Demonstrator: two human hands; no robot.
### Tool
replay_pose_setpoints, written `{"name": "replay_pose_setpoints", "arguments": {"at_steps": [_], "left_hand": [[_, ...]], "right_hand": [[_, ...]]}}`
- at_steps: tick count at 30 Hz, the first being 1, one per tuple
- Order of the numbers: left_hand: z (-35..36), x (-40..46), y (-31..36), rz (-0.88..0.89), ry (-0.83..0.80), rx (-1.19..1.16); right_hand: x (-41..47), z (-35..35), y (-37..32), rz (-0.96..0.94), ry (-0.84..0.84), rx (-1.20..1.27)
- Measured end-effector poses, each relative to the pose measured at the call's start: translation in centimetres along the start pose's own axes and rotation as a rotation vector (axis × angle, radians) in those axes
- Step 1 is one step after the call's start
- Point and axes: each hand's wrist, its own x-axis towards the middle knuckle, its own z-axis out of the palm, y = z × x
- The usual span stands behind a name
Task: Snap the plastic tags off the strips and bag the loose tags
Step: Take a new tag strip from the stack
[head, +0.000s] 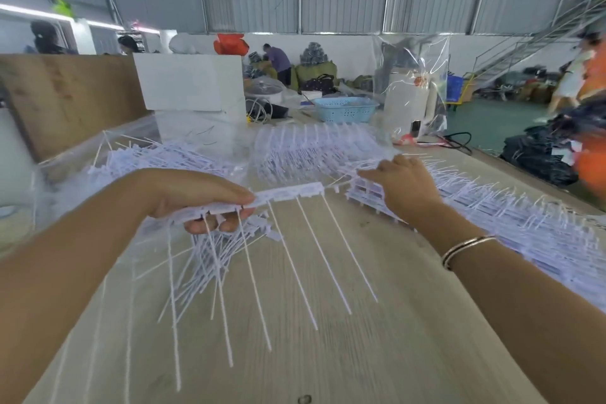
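Left hand (200,198) grips strip (288,195) — right hand (401,185) on pile (492,210).

White plastic strip (288,194), matt; pale wood-grain table (377,321), smooth; clear glossy plastic bag (413,82).

Pale wood-grain worktable (344,354) with white plastic tag strips lying directly on it: one long heap (511,226) along the right edge, one stack (314,147) toward the far edge, one tangle (157,157) on clear plastic film (131,138) toward the left edge. A light-blue perforated plastic basket (344,108) sits at the far end.
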Motion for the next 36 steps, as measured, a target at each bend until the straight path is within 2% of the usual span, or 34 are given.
{"name": "replay_pose_setpoints", "arguments": {"at_steps": [4,6,7,9,12,13,17,21,23,24,28,30,33,35,36], "left_hand": [[0.8,-0.8,0.4,0.012,-0.282,0.174],[1.2,-0.5,0.3,-0.016,-0.312,0.203],[1.5,-0.3,0.2,-0.02,-0.313,0.207],[2.2,0.3,-0.1,-0.005,-0.325,0.214],[3.4,1.1,-0.8,0.048,-0.303,0.207],[3.7,1.3,-0.9,0.073,-0.287,0.19],[4.5,1.8,-1.2,0.145,-0.184,0.135],[4.6,2.1,-1.0,0.205,-0.09,0.249],[4.6,2.2,-1.1,0.219,-0.061,0.279],[4.7,2.2,-1.1,0.23,-0.046,0.294],[5.3,2.4,-0.5,0.282,-0.028,0.324],[5.7,2.4,-0.2,0.281,-0.018,0.375],[6.6,2.5,-0.2,0.276,0.063,0.401],[7.3,2.7,-0.3,0.305,0.155,0.495],[7.6,2.8,-0.5,0.326,0.202,0.532]], "right_hand": [[-2.1,3.5,-0.1,-0.009,-0.168,0.034],[-2.7,3.9,-0.4,0.007,-0.198,0.116],[-2.6,3.6,-0.7,0.017,-0.16,0.15],[-2.4,2.4,-1.4,0.035,0.082,0.193],[-2.3,0.1,-2.2,0.038,0.566,0.259],[-2.3,-0.6,-2.4,0.016,0.651,0.274],[-2.4,-2.1,-2.7,-0.023,0.743,0.205],[-3.0,-1.8,-2.8,-0.019,0.825,0.127],[-2.7,-1.2,-2.9,0.012,0.786,0.086],[-2.5,-0.6,-2.9,0.044,0.707,0.058],[-2.3,2.8,-1.6,0.164,0.039,-0.083],[-2.5,4.6,-0.6,0.1,-0.157,-0.166],[-3.1,5.7,0.1,0.065,-0.283,-0.096],[-3.3,5.4,-0.4,0.091,-0.223,-0.015],[-3.4,4.8,-1.1,0.1,-0.124,0.026]]}}
